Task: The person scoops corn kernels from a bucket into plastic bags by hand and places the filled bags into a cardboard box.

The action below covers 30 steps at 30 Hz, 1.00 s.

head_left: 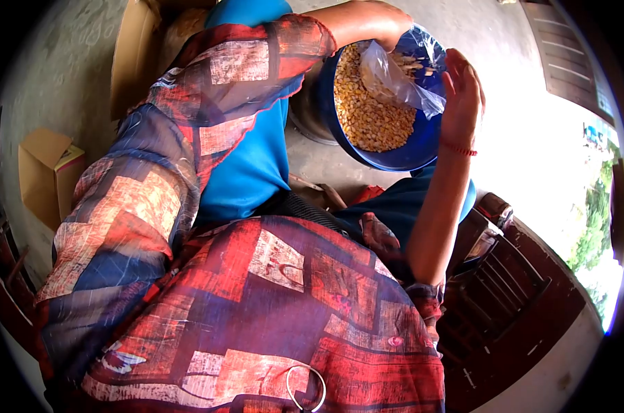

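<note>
We see yellow kernels (367, 113) banked toward the blue tub's (429, 141) left and near edges; a clear bag (394, 79) lies over them, so we judge the work underway, the remainder unclear; at the far rim, our left hand's (386, 26) fingers are hidden, so we cannot tell their state; by the right rim, our right hand's (462, 96) fingers look close together, any grip uncertain.

A small tan cardboard box (47, 172) sits near a larger brown cardboard box (130, 62) on grey flooring (85, 89); bright green foliage (596, 220) shows beyond dark-red slatted wooden furniture (494, 292).
</note>
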Each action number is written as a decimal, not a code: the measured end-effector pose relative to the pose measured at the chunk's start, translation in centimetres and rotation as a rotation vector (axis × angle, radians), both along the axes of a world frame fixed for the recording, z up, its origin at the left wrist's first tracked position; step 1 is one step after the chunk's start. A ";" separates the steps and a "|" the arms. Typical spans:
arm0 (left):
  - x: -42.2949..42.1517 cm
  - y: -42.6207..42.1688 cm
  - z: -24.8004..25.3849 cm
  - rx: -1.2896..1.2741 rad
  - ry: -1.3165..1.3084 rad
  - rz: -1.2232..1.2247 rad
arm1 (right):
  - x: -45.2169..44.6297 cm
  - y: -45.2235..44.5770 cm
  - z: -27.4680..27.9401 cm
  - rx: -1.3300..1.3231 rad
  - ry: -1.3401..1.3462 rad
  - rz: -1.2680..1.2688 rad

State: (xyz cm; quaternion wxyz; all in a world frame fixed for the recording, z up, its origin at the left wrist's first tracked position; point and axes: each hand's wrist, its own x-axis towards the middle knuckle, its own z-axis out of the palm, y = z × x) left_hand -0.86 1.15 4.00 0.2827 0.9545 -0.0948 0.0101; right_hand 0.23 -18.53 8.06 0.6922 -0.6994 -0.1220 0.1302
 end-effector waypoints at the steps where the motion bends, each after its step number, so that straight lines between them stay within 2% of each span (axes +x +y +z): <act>1: -0.2 -0.1 0.0 -0.001 0.002 0.000 | -0.7 -0.2 0.2 0.064 0.070 0.066; 2: -0.2 -0.2 0.0 -0.003 0.003 0.000 | -1.1 -0.5 -0.1 0.094 0.135 0.157; 6: -0.2 -0.3 -0.1 0.002 0.004 -0.006 | -3.7 -0.6 -2.2 -0.219 0.260 0.582; 7: -0.1 -0.4 0.0 0.004 0.004 -0.008 | -4.0 -0.7 -4.3 -0.423 0.167 0.636; 8: -0.2 -0.4 -0.1 0.003 0.006 -0.007 | -4.0 -1.1 -6.5 -0.613 -0.100 0.726; 10: -0.1 -0.4 0.0 0.006 0.007 -0.011 | -4.5 -1.1 -9.3 -0.950 -0.398 0.793; 14: 0.0 -0.4 0.0 0.009 0.005 -0.014 | -6.2 -0.8 -11.0 -1.132 -0.443 0.743; 16: 0.2 -0.4 -0.1 0.011 0.013 -0.017 | -6.3 0.3 -10.4 -1.196 -0.310 1.014; 18: 0.0 -0.5 0.0 0.008 0.013 -0.014 | -6.8 0.6 -10.3 -1.190 -0.276 1.055; 20: 0.2 -0.3 -0.2 0.004 0.018 -0.011 | -7.2 0.6 -11.1 -1.013 -0.232 1.030; 22: 0.2 0.0 -0.3 0.009 0.016 -0.011 | -6.9 0.3 -10.5 -0.983 -0.229 1.009; 24: 0.1 -0.2 -0.3 0.012 0.024 -0.011 | -6.2 0.4 -8.7 -0.950 0.104 1.008; 25: 0.2 -0.2 -0.3 0.013 0.023 -0.012 | -5.9 -0.3 -9.1 -0.777 0.240 0.943; 26: 0.5 -0.2 -0.3 0.014 0.020 -0.016 | -5.9 -0.4 -8.7 -0.777 0.240 0.941; 28: 0.5 -0.2 -0.4 0.014 0.029 -0.011 | -6.3 -0.6 -7.0 -0.388 0.487 0.450; 29: 0.4 -0.4 -0.4 0.015 0.029 -0.013 | -5.5 -1.1 -5.4 -0.149 0.682 0.591; 30: 0.6 -0.2 -0.5 0.017 0.033 -0.013 | -5.0 -1.6 -5.7 -0.015 0.716 0.552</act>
